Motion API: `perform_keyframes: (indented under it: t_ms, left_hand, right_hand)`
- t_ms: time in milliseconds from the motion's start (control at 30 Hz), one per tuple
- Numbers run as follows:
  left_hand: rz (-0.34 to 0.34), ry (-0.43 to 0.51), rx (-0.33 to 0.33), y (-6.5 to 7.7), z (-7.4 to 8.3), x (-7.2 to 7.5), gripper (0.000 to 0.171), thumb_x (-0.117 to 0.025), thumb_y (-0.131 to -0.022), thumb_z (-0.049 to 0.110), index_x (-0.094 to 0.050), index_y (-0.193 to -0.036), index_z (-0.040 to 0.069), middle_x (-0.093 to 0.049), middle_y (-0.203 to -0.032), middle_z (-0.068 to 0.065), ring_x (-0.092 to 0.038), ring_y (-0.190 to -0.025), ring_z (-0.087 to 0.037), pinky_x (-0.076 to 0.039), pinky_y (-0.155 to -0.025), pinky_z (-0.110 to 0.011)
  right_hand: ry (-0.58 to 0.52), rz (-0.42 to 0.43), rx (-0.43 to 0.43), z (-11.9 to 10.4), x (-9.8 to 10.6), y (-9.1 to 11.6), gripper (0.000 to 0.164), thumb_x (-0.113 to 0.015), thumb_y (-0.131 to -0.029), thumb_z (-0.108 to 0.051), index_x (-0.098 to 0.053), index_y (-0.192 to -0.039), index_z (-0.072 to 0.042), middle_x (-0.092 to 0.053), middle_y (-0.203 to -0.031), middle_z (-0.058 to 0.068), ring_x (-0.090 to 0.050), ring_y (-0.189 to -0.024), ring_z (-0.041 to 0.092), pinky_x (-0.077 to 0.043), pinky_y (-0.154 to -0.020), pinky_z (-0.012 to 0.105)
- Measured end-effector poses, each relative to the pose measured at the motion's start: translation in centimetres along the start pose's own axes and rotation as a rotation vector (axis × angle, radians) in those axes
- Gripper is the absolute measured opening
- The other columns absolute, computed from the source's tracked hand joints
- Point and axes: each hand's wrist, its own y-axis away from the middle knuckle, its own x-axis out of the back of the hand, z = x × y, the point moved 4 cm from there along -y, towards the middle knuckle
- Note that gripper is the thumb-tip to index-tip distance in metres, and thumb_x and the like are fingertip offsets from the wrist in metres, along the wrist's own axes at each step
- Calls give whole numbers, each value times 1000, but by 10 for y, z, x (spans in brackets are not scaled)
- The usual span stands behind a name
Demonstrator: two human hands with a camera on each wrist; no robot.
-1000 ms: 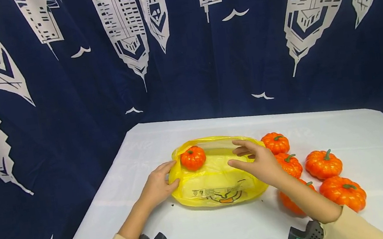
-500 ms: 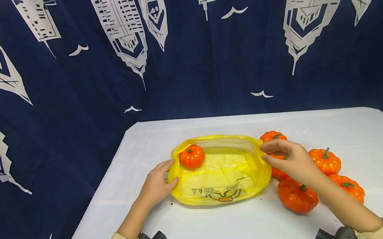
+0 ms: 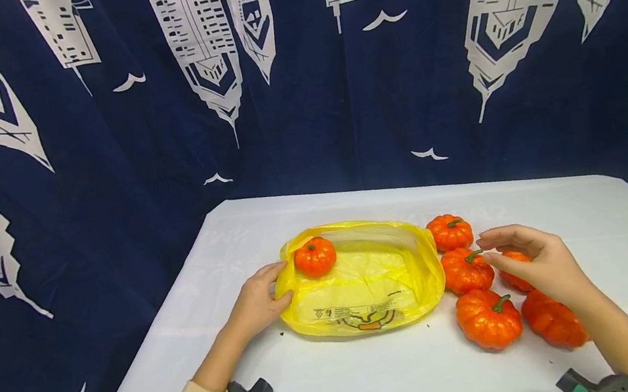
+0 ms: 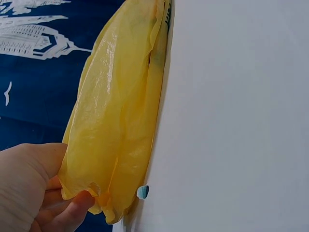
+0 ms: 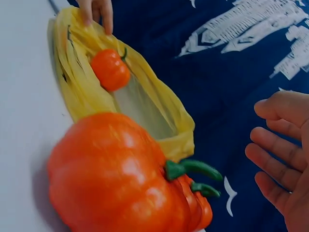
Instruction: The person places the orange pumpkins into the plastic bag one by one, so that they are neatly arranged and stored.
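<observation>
A yellow plastic bag [image 3: 365,315] lies on the table with its mouth spread wide. One small orange pumpkin [image 3: 315,257] sits inside at its left end. My left hand [image 3: 259,302] holds the bag's left edge; the left wrist view shows thumb and fingers at the yellow plastic. My right hand [image 3: 539,259], its fingers loosely bent and holding nothing, hovers above the pumpkins at the right. It partly covers one pumpkin [image 3: 516,272] and stands near another pumpkin [image 3: 553,320]. In the right wrist view, a large-looking pumpkin [image 5: 116,179] is in front, apart from the fingers.
Right of the bag, a back pumpkin [image 3: 450,232], a middle pumpkin [image 3: 467,270] and a front pumpkin [image 3: 488,320] stand in a rough column. They rest on a white-covered table [image 3: 338,378]. A dark blue curtain [image 3: 305,131] with white building prints hangs behind.
My right hand has moved from over the bag's mouth to the right, past its right edge, to above the right-hand pumpkins. My left hand stays at the bag's left edge.
</observation>
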Motion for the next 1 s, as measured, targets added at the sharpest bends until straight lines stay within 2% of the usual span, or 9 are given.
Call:
perform_keyframes:
  t_ms: [167, 467, 667, 767, 833, 900, 1000]
  left_hand:
    - [-6, -1, 4, 0, -1, -1, 56, -73, -82, 11, -56, -133, -4, -56, -134, -18, -51, -126, -33, -42, -104, -44]
    - [-5, 0, -1, -1, 0, -1, 55, -73, -83, 11, -56, -134, -3, -56, -134, -18, -52, -126, -34, -44, -102, -45]
    - [-5, -8, 6, -1, 2, 1, 56, -73, -82, 12, -56, -133, -3, -56, -135, -18, -51, -126, -34, -43, -103, -44]
    - [-6, -11, 7, -1, 1, 1, 55, -73, -82, 12, -56, -133, -3, -56, -134, -18, -51, -126, -34, -43, -103, -45]
    - [-8, -8, 5, -1, 1, 1, 56, -73, -82, 12, -56, -133, -3, -56, -134, -18, -51, -126, -34, -44, -103, -44]
    - [-8, -6, -4, -1, 1, 1, 56, -73, -82, 11, -56, -133, -3, -56, -134, -18, -51, -126, -34, -44, -103, -44]
    - [-6, -5, -15, -1, 0, 0, 56, -73, -82, 11, -55, -133, -4, -56, -134, -18, -52, -125, -33, -44, -102, -44]
  right_hand:
    - [-30, 21, -35, 15, 15, 5, 34, -68, -88, 0, -62, -122, -2, -68, -107, -14, -62, -98, -3, -49, -79, 9]
    - [-64, 119, -116, 36, 44, 9, 37, -66, -90, 1, -62, -126, -5, -71, -102, -16, -64, -94, -4, -49, -76, 9]
    - [-283, 173, -118, 56, 58, 13, 37, -62, -89, 8, -61, -125, -1, -72, -101, -12, -66, -91, -1, -48, -77, 8]
    - [-374, 190, -135, 66, 61, 17, 36, -62, -90, 9, -64, -123, -4, -73, -100, -11, -65, -92, -1, -47, -77, 7]
    - [-357, 199, -178, 73, 64, 19, 36, -63, -91, 5, -65, -124, -8, -72, -100, -14, -63, -94, -5, -45, -78, 5]
    - [-306, 204, -232, 80, 66, 22, 38, -63, -92, -1, -63, -128, -11, -70, -101, -19, -57, -101, -9, -38, -91, 6]
    - [-214, 204, -309, 92, 67, 27, 42, -63, -94, -8, -58, -135, -16, -66, -105, -27, -49, -107, -13, -27, -99, 4]
